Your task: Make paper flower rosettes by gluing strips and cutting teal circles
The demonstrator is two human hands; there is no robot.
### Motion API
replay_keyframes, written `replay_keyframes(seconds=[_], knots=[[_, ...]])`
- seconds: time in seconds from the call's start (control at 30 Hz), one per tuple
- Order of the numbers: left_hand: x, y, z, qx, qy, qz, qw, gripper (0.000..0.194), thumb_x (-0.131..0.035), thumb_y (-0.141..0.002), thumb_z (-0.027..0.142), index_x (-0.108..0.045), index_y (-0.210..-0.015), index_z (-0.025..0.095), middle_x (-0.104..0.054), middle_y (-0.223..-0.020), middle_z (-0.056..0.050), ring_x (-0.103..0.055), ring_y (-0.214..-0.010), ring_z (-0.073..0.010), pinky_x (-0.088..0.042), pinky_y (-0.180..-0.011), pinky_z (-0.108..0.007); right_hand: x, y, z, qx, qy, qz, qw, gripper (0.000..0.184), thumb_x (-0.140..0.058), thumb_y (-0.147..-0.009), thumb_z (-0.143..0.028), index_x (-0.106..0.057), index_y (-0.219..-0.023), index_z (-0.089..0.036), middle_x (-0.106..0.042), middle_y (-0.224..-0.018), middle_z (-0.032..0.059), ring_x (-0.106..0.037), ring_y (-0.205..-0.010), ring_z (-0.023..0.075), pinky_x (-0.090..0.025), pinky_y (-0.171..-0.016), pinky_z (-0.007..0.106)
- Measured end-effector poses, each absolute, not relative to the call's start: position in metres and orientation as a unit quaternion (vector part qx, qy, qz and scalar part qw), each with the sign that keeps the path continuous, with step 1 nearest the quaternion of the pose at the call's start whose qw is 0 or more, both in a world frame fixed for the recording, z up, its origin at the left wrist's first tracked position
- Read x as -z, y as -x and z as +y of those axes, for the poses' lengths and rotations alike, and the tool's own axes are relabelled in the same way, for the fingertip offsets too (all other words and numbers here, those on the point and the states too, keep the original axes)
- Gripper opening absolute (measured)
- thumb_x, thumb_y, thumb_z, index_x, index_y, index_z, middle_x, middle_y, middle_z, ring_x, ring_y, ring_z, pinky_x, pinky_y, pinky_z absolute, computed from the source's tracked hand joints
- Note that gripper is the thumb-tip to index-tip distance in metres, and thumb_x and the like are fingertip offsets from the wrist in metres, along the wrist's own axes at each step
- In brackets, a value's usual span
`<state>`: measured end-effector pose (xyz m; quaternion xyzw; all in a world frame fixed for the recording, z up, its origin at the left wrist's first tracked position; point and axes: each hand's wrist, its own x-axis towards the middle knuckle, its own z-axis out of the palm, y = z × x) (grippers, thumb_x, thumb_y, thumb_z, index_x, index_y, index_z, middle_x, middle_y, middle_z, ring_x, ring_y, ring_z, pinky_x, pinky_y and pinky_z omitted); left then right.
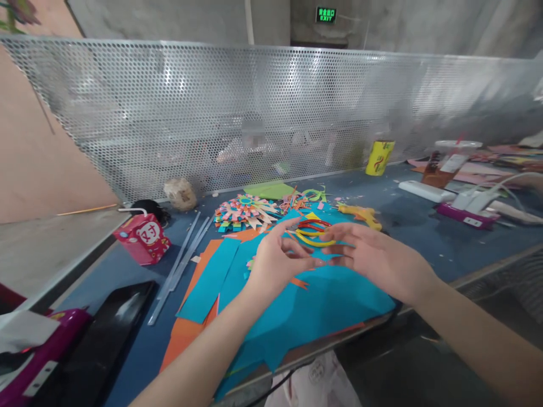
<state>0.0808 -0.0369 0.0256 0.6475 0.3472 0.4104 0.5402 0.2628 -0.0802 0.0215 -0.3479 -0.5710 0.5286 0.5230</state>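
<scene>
The broad flat sheet (pixel 339 305) is bright turquoise blue, and the flat sheet below it (pixel 178 336) is orange. The fringed paper rosette (pixel 244 210) mixes pink, white, peach, blue and green in layered rings. One looped tool handle (pixel 307 222) is red, another (pixel 316 243) yellow. The pistol-shaped glue gun (pixel 362 215) is yellow; the slim sticks (pixel 191 254) are clear, faintly whitish. The boxy drink carton (pixel 142 240) is deep pink with white lettering. A dark blue desk (pixel 428 246) meets a silver-grey metal screen (pixel 212 90) patterned with round holes.
</scene>
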Motion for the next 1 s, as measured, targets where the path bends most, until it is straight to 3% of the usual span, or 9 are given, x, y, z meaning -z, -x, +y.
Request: replay_keyframes(seconds=[0.17,0.37,0.47,0.57,0.67,0.73,0.83,0.9,1.0], knots=[[-0.019,-0.083,-0.038,-0.370,-0.707,0.341,0.497,0.043,-0.058,-0.075,0.027,-0.051,-0.117,0.019,-0.065,-0.070,0.000,-0.064,-0.065,-0.0156,-0.049,-0.063,-0.026,-0.019,-0.260,-0.080,-0.593,0.267,-0.534,0.541,0.034,-0.031,-0.086,-0.036,-0.049,-0.110,-0.020,-0.050,-0.127,0.0105,-0.050,-0.114,0.0249,-0.036,-0.099,0.049],[-0.016,-0.085,-0.047,-0.313,-0.836,0.323,0.315,0.041,-0.043,-0.083,0.024,-0.041,-0.124,0.024,-0.052,-0.059,0.005,-0.051,-0.054,-0.0108,-0.035,-0.050,-0.020,-0.026,-0.266,-0.083,-0.534,0.281,-0.546,0.581,0.024,-0.040,-0.084,-0.025,-0.054,-0.102,-0.020,-0.057,-0.118,0.0072,-0.052,-0.111,0.0242,-0.038,-0.099,0.047],[-0.017,-0.089,-0.062,-0.244,-0.884,0.262,0.299,0.043,-0.043,-0.083,0.026,-0.036,-0.126,0.022,-0.053,-0.059,0.005,-0.050,-0.053,-0.0112,-0.033,-0.048,-0.020,-0.035,-0.274,-0.082,-0.495,0.311,-0.555,0.592,0.022,-0.044,-0.081,-0.022,-0.055,-0.100,-0.021,-0.057,-0.118,0.0066,-0.054,-0.108,0.0248,-0.042,-0.096,0.047],[-0.016,-0.099,-0.081,-0.198,-0.924,0.159,0.285,0.033,-0.039,-0.086,0.023,-0.044,-0.118,0.018,-0.064,-0.089,-0.005,-0.058,-0.079,-0.0151,-0.041,-0.067,-0.023,-0.043,-0.281,-0.080,-0.467,0.338,-0.568,0.587,0.024,-0.046,-0.080,-0.023,-0.054,-0.103,-0.021,-0.055,-0.120,0.0077,-0.054,-0.108,0.0260,-0.043,-0.094,0.047],[-0.009,-0.113,-0.098,-0.152,-0.955,0.044,0.253,0.032,-0.037,-0.085,0.019,-0.049,-0.115,0.018,-0.064,-0.102,-0.007,-0.054,-0.098,-0.0198,-0.036,-0.086,-0.032,-0.047,-0.286,-0.078,-0.433,0.357,-0.602,0.568,0.025,-0.046,-0.080,-0.021,-0.053,-0.105,-0.021,-0.054,-0.122,0.0081,-0.055,-0.107,0.0257,-0.044,-0.093,0.047],[-0.003,-0.124,-0.105,-0.123,-0.964,0.009,0.235,0.041,-0.039,-0.083,0.018,-0.043,-0.124,0.019,-0.060,-0.111,-0.010,-0.049,-0.108,-0.0240,-0.034,-0.091,-0.038,-0.050,-0.288,-0.077,-0.379,0.379,-0.625,0.567,0.023,-0.048,-0.080,-0.022,-0.054,-0.102,-0.022,-0.057,-0.117,0.0074,-0.056,-0.106,0.0249,-0.043,-0.093,0.047],[0.002,-0.139,-0.106,-0.081,-0.971,-0.004,0.225,0.066,-0.048,-0.078,0.026,-0.021,-0.138,0.019,-0.043,-0.133,-0.014,-0.029,-0.127,-0.0339,-0.028,-0.094,-0.052,-0.057,-0.293,-0.075,-0.180,0.469,-0.672,0.544,0.021,-0.054,-0.078,-0.025,-0.057,-0.098,-0.022,-0.061,-0.109,0.0061,-0.054,-0.108,0.0243,-0.039,-0.098,0.047],[0.002,-0.148,-0.101,-0.040,-0.971,-0.016,0.236,0.074,-0.053,-0.076,0.029,-0.016,-0.139,0.021,-0.050,-0.127,-0.012,-0.029,-0.127,-0.0342,-0.025,-0.094,-0.055,-0.062,-0.298,-0.073,-0.047,0.528,-0.687,0.497,0.020,-0.054,-0.077,-0.025,-0.059,-0.096,-0.023,-0.062,-0.106,0.0056,-0.054,-0.107,0.0249,-0.036,-0.098,0.049],[-0.002,-0.157,-0.090,-0.043,-0.965,0.021,0.258,0.058,-0.056,-0.075,0.031,-0.037,-0.128,0.018,-0.068,-0.077,-0.004,-0.056,-0.099,-0.0270,-0.027,-0.095,-0.051,-0.066,-0.306,-0.071,0.040,0.562,-0.706,0.430,0.015,-0.049,-0.080,-0.024,-0.059,-0.091,-0.023,-0.065,-0.098,0.0052,-0.060,-0.095,0.0248,-0.037,-0.095,0.053]])
